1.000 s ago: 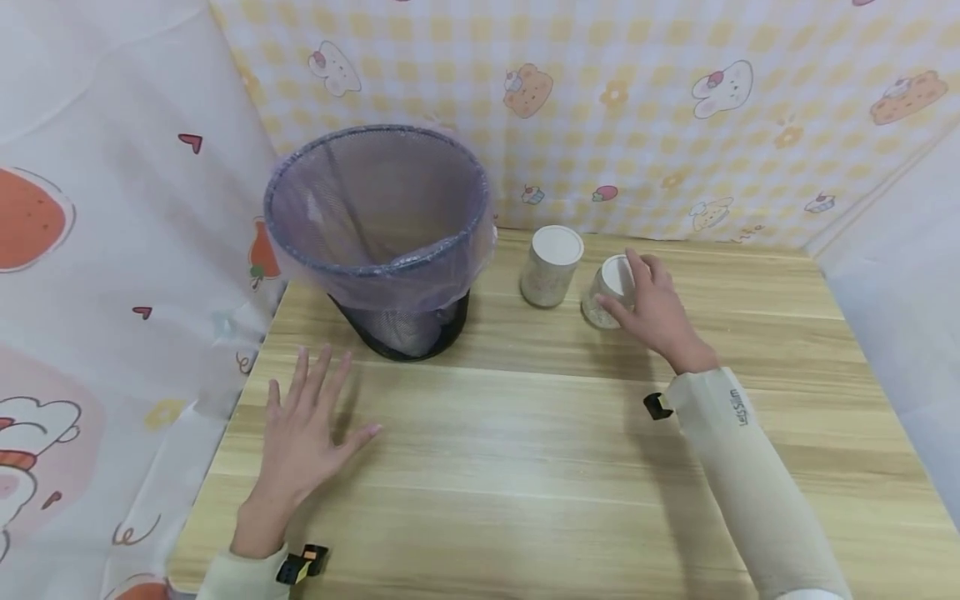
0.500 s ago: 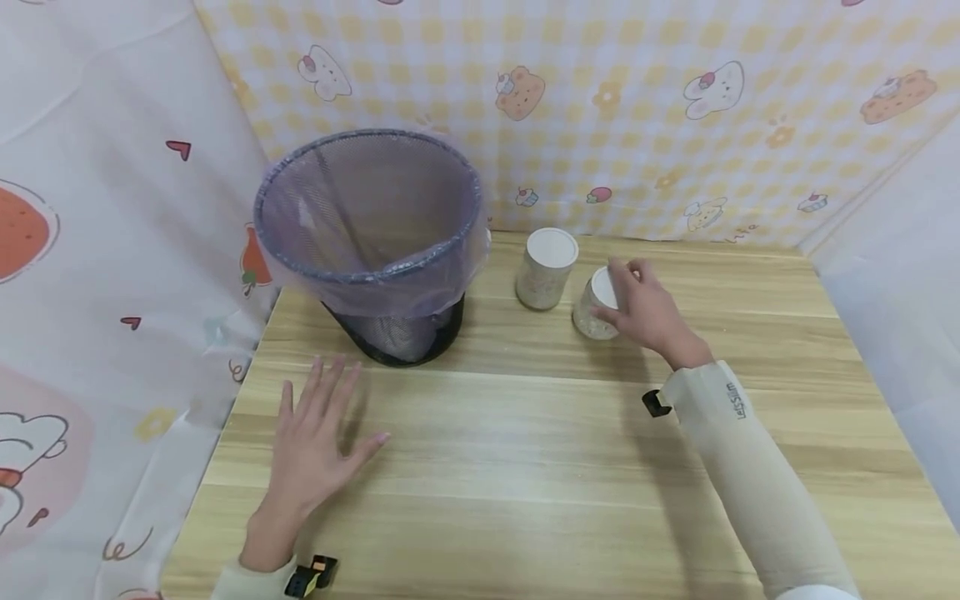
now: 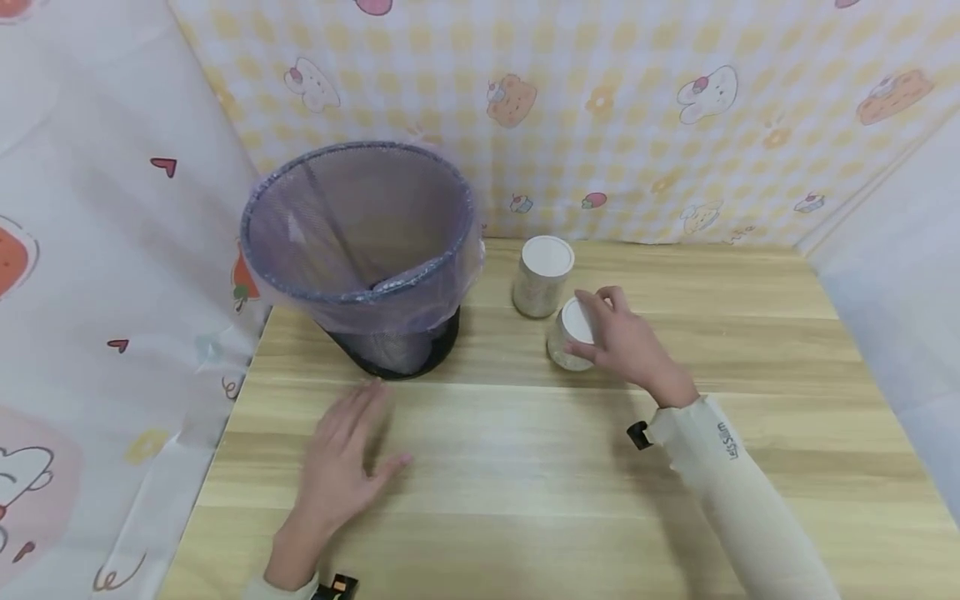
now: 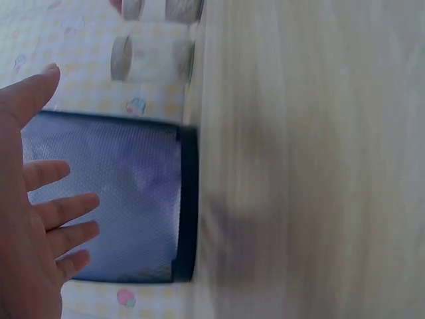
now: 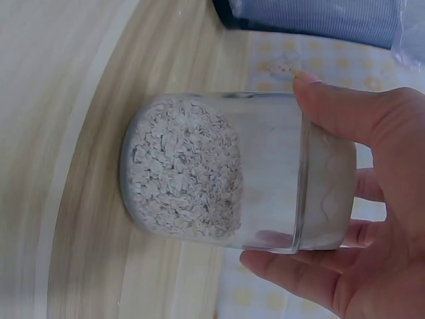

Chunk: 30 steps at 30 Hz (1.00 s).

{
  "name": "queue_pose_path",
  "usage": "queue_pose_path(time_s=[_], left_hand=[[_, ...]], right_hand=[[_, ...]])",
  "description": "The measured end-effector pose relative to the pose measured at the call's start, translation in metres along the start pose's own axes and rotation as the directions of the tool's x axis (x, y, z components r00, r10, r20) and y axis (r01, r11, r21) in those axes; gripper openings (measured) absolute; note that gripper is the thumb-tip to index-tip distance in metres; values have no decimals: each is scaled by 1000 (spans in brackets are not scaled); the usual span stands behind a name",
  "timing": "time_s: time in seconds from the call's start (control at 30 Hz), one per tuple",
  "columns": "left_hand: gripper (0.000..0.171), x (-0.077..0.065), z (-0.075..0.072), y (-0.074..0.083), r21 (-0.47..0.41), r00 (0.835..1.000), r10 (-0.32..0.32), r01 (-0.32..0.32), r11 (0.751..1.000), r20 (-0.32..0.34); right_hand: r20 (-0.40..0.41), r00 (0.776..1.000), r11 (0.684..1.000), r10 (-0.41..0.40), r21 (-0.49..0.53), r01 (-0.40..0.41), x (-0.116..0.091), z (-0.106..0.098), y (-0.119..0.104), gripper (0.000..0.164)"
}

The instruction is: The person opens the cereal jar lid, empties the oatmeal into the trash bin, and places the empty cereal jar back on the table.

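My right hand (image 3: 626, 346) grips a clear glass jar (image 5: 192, 166) by its white lid (image 5: 329, 186), thumb on one side and fingers on the other. Pale flakes like oats fill part of this jar. Whether its base touches the table I cannot tell. Just behind it to the left stands a second white-lidded jar (image 3: 542, 283), upright and untouched. My left hand (image 3: 341, 467) holds nothing; its fingers are extended with the thumb spread, in front of a mesh waste bin (image 4: 119, 199).
A translucent purple bag lines the bin and folds over its rim (image 3: 360, 297). Under everything is a wood-grain table (image 3: 487, 517). A yellow checked cloth (image 3: 577, 50) backs it, and a white printed sheet (image 3: 90, 250) hangs at the left.
My right hand has brought the gripped jar left and toward me. My left hand has shifted right and nearer to me. The view has shifted slightly; bin and second jar stay put.
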<state>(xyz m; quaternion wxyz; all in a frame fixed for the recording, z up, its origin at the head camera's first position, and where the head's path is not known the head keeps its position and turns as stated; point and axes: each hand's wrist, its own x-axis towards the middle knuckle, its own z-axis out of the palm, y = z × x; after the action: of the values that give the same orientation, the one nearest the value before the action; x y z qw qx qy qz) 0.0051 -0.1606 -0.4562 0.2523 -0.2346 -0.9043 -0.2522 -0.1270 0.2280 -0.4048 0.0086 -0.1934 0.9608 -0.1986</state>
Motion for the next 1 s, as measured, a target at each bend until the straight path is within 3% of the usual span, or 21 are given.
queue_pose_path(time_s=[0.27, 0.47, 0.63, 0.77, 1.0], left_hand=[[79, -3, 12, 15, -86, 995, 15, -6, 996, 100], [75, 4, 13, 15, -111, 995, 23, -13, 994, 97], [73, 6, 14, 13, -102, 998, 13, -6, 995, 64], [74, 7, 15, 12, -93, 997, -2, 8, 996, 74], [72, 14, 17, 12, -99, 999, 15, -11, 995, 46]], right_hand=[[2, 1000, 1000, -24, -5, 24, -10, 11, -17, 82], [-2, 999, 999, -38, 7, 38, -15, 16, -30, 83], [-20, 999, 999, -43, -2, 43, -16, 19, -33, 83], [-16, 999, 999, -35, 4, 35, -16, 19, -37, 84], [-15, 999, 1000, -30, 4, 30, -17, 16, -37, 86]])
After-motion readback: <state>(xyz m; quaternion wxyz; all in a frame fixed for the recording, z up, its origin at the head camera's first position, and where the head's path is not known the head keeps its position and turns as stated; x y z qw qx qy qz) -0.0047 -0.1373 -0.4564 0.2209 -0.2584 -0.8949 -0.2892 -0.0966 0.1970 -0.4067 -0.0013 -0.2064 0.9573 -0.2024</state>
